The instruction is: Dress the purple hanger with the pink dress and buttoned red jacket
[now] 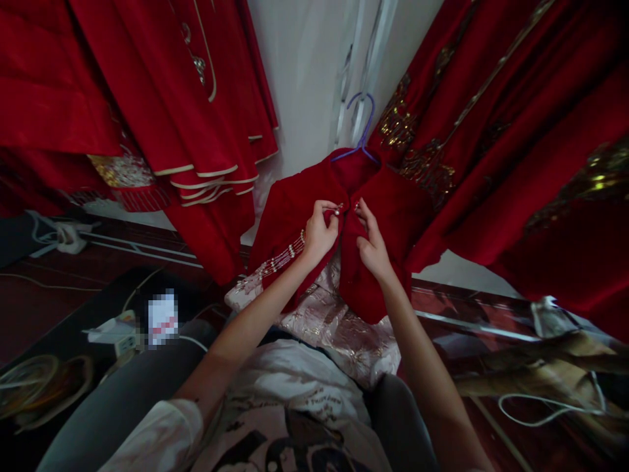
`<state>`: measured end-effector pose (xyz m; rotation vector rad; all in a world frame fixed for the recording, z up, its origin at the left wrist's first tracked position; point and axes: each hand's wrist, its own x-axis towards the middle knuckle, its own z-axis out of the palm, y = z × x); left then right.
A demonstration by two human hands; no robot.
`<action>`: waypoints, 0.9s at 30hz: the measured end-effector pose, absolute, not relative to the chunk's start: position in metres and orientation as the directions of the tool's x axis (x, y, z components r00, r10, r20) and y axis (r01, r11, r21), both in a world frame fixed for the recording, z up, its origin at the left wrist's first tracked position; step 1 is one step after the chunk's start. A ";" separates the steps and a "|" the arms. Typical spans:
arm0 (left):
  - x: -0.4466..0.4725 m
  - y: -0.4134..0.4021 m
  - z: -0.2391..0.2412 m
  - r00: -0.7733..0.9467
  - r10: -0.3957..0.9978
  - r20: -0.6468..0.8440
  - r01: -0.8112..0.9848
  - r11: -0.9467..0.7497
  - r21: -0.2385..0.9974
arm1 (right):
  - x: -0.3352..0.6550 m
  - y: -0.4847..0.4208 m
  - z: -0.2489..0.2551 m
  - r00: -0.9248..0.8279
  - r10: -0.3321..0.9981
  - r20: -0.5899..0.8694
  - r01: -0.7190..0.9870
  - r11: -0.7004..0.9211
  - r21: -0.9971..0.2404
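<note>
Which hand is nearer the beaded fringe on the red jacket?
Left. The left hand is close beside the beaded fringe; the right hand is farther off, across the opening of the red jacket.

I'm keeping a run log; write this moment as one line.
left hand: pinching red jacket at front edge | right hand: at opposite edge | state: on purple hanger, parted below hands

A jacket (304,190) is hung on a hanger (363,139), flanked by left garments (162,98) and right garments (535,151); a cloth (334,328) is partly covered by it, a socket box (124,339) placed farther left.
</note>
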<state>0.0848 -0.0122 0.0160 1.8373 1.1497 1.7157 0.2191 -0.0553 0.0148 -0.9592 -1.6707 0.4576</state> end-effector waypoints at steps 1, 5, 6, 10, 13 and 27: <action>0.084 -0.009 0.016 -0.097 0.760 0.643 0.294 -0.595 0.748 | 0.221 -0.056 0.017 -0.084 0.782 0.617 0.363 0.601 -0.712; 0.083 0.000 0.018 0.021 0.767 0.642 0.223 -0.629 0.745 | 0.226 -0.057 0.022 -0.131 0.770 0.624 0.363 0.623 -0.693; 0.083 0.001 0.018 0.062 0.769 0.636 0.197 -0.634 0.747 | 0.226 -0.056 0.021 -0.134 0.767 0.627 0.361 0.628 -0.690; 0.082 -0.001 0.018 0.090 0.784 0.614 0.145 -0.621 0.771 | 0.228 -0.049 0.015 -0.108 0.774 0.624 0.345 0.618 -0.706; 0.080 -0.002 0.020 0.093 0.789 0.607 0.132 -0.614 0.778 | 0.231 -0.047 0.016 -0.079 0.796 0.600 0.302 0.593 -0.747; 0.075 0.010 0.034 0.143 0.827 0.544 0.097 -0.559 0.823 | 0.231 -0.023 0.031 0.032 0.800 0.599 0.247 0.574 -0.781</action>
